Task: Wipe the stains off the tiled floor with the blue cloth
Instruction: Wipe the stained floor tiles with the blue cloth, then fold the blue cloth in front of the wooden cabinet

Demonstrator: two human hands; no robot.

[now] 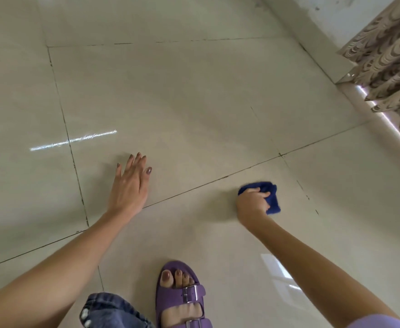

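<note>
The floor is pale glossy tile [194, 102] with dark grout lines. A bunched blue cloth [271, 197] lies pressed on a near tile, just below a grout line, and my right hand [253, 202] is closed over it from the left. My left hand [129, 183] rests flat on the floor to the left, fingers spread and empty, its heel on the same grout line. A few small dark marks [307, 197] show on the tile right of the cloth.
My foot in a purple sandal [182, 297] stands at the bottom centre, with a denim knee [109, 311] beside it. A patterned curtain [388, 55] hangs at the upper right above a white skirting [312, 31] along the wall.
</note>
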